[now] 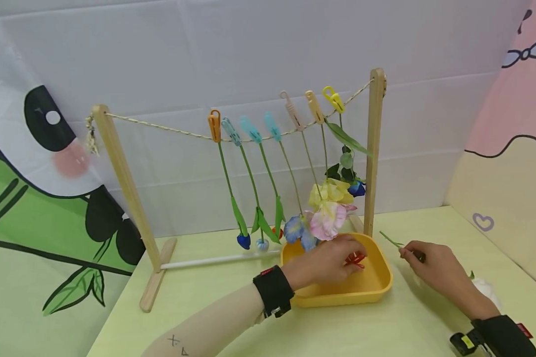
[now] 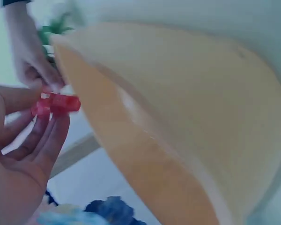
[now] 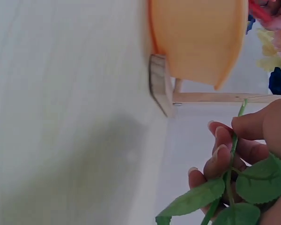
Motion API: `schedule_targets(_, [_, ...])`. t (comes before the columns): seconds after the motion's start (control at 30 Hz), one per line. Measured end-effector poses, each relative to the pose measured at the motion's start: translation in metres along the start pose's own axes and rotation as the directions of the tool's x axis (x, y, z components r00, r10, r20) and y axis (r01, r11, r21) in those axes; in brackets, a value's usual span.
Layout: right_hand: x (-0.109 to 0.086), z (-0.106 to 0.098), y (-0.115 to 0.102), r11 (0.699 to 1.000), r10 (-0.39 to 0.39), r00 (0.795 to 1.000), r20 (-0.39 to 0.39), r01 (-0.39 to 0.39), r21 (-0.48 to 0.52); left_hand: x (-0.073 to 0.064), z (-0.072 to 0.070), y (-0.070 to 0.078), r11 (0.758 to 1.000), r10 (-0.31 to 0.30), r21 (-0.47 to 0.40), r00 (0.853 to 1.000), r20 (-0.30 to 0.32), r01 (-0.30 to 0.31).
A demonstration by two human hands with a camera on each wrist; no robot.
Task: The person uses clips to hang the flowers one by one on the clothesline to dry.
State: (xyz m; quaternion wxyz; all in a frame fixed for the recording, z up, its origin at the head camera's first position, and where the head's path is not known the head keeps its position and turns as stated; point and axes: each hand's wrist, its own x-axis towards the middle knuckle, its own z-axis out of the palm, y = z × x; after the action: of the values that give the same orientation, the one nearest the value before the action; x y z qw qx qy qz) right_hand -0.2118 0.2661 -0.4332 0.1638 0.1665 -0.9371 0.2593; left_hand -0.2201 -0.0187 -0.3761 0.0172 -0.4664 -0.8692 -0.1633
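Over the yellow basket (image 1: 339, 298), my left hand (image 1: 326, 262) pinches a red clothespin (image 1: 355, 260) between thumb and fingers. The left wrist view shows the clothespin (image 2: 61, 103) at the fingertips. To the right of the basket, my right hand (image 1: 437, 270) holds a green flower stem (image 1: 390, 240) whose end points up and left. Green leaves (image 3: 257, 180) hang by the palm in the right wrist view. A white flower (image 1: 486, 291), partly hidden behind the right forearm, appears to belong to this stem.
A rope (image 1: 161, 127) spans two wooden posts (image 1: 124, 188). Several clothespins, such as an orange one (image 1: 214, 126), hold flowers upside down along it. A pink flower (image 1: 328, 221) and a blue flower (image 1: 300, 231) hang close to the left hand. A white rod (image 1: 219, 260) runs low behind the basket.
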Motion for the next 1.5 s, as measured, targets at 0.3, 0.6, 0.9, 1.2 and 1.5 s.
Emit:
schedule_targets(0.3, [0.001, -0.009, -0.025, 0.996, -0.063, 0.989, -0.136, 0.072, 0.057, -0.033, -0.022, 0.022, 0.927, 0.052, -0.358, 0.982, -0.181, -0.115])
schedule_targets(0.6, [-0.001, -0.029, -0.067, 0.983, -0.022, 0.994, -0.107, 0.04, 0.177, -0.067, -0.049, 0.039, 0.897, -0.041, -0.42, 0.917, -0.396, -0.141])
schedule_targets(0.9, [-0.003, -0.045, -0.124, 0.886, -0.123, 0.992, 0.027, 0.098, 0.453, -0.094, -0.071, 0.033, 0.87, -0.098, -0.454, 0.835, -0.542, -0.192])
schedule_targets(1.2, [0.018, -0.026, -0.183, 0.625, -0.384, 0.908, 0.169, 0.121, 0.771, -0.146, -0.095, 0.002, 0.876, -0.168, -0.448, 0.759, -0.63, -0.178])
schedule_targets(1.5, [0.041, 0.006, -0.227, 0.546, -0.431, 0.891, 0.145, 0.13, 0.828, -0.179, -0.123, -0.013, 0.897, -0.248, -0.433, 0.709, -0.66, -0.089])
